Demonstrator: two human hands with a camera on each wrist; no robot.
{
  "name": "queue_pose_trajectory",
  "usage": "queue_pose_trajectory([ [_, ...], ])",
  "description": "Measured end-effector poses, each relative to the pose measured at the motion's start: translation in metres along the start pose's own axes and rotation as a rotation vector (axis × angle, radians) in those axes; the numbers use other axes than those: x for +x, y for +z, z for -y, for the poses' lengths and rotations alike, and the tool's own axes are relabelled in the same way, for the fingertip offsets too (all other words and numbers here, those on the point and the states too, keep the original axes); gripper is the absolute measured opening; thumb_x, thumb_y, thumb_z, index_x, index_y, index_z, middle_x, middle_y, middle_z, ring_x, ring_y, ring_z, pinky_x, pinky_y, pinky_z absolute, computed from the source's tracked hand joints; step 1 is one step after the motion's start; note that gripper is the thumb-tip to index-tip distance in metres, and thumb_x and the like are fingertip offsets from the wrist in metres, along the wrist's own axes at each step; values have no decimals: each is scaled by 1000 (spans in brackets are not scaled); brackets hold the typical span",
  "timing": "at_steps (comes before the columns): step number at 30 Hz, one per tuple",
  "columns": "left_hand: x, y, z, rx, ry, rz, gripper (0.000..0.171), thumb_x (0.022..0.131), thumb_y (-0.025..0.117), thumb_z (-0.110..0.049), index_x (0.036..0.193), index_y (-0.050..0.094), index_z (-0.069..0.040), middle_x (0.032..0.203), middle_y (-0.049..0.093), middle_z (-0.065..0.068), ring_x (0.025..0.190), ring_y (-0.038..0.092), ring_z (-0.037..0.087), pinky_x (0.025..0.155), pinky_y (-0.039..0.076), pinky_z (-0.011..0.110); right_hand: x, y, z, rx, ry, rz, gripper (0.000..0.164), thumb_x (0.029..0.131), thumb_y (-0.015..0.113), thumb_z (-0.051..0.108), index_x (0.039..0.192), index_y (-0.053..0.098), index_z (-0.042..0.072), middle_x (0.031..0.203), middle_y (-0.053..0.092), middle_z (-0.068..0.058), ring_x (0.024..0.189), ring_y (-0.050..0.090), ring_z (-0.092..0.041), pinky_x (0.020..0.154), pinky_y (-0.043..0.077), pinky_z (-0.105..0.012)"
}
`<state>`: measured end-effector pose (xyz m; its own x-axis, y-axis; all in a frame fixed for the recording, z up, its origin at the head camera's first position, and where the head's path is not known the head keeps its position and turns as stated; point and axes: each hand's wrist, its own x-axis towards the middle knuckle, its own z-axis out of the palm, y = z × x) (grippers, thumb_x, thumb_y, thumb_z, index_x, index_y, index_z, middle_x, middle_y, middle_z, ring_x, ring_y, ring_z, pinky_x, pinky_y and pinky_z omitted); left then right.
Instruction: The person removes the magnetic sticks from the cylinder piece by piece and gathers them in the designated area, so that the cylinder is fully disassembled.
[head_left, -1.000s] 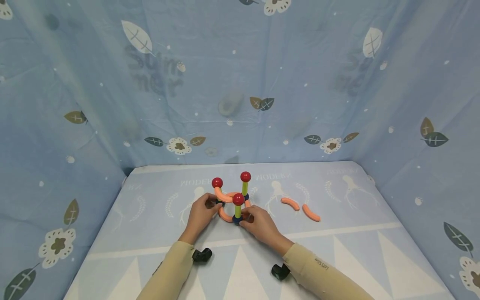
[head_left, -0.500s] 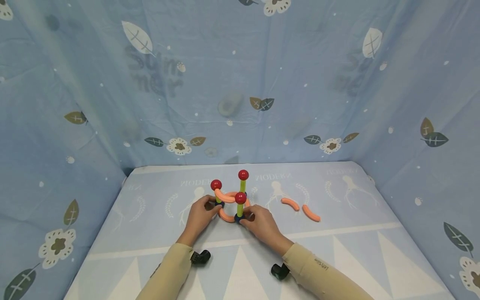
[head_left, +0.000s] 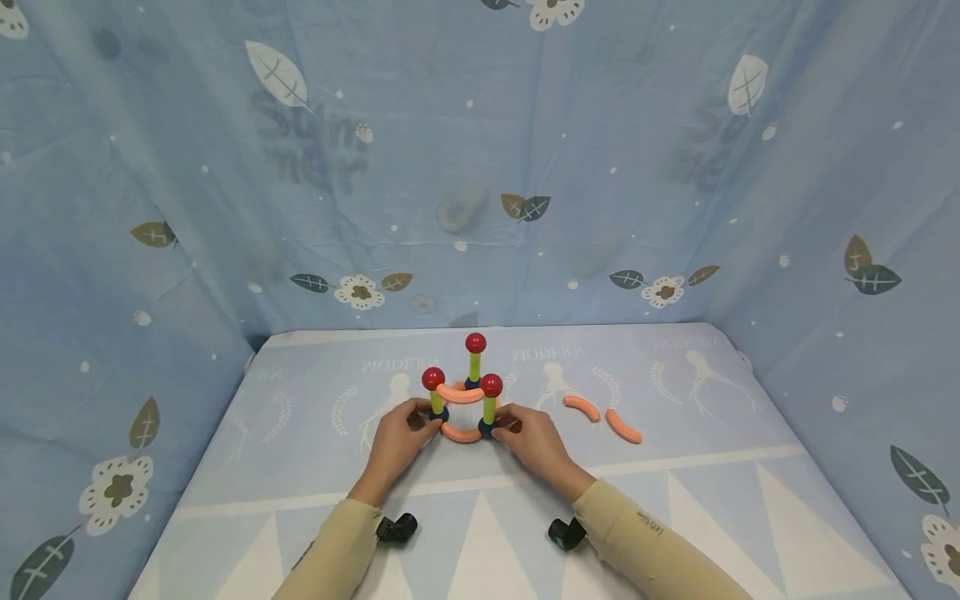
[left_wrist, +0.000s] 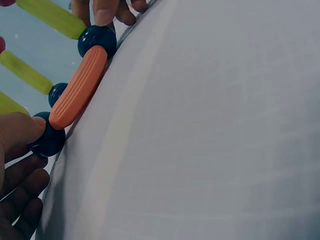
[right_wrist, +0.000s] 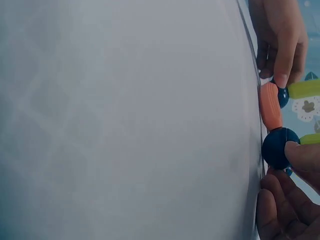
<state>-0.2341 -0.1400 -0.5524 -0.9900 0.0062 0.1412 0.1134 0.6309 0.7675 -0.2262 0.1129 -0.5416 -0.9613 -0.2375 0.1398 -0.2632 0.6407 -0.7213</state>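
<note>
A toy frame of balls and sticks stands on the table in the head view. Its base has dark blue balls joined by curved orange sticks [head_left: 461, 435]; yellow-green sticks [head_left: 475, 367] rise from them to red balls [head_left: 476, 342]. An upper orange stick [head_left: 461, 395] spans between the two front red balls. My left hand [head_left: 400, 433] pinches the front-left blue ball [left_wrist: 48, 142], thumb on it. On the other side, my right hand [head_left: 532, 442] grips the front-right blue ball [right_wrist: 276, 150] between thumb and fingers. Fingers partly cover both balls.
Two loose curved orange sticks, one [head_left: 582, 407] nearer the frame and another [head_left: 623, 426], lie to the right on the patterned tablecloth [head_left: 675, 500]. A blue printed curtain [head_left: 480, 167] encloses the table's back and sides. Black wrist cameras [head_left: 397, 528] hang below both cuffs.
The toy frame has turned: its front-right post moved right and back, and its rear post moved left. My right hand shifted slightly right with it; the left hand stays nearly in place.
</note>
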Motion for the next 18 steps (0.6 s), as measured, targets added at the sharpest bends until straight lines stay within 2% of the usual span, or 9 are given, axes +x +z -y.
queue_pose_trajectory([
  [12,-8,5,1,-1,32,-20,28,87,83,-22,111,73,-12,101,69,0,90,62,16,81,52,36,7,-4,-7,-9,29,9,27,93,76,16,119,74,15,100,74,2,81,63,-9,73,53,-29],
  [18,-10,4,2,-9,49,-23,31,87,82,-22,114,72,-11,104,69,2,94,63,17,84,53,38,6,-4,-7,-6,23,7,27,93,76,15,120,73,14,100,74,2,83,65,-9,75,54,-31],
])
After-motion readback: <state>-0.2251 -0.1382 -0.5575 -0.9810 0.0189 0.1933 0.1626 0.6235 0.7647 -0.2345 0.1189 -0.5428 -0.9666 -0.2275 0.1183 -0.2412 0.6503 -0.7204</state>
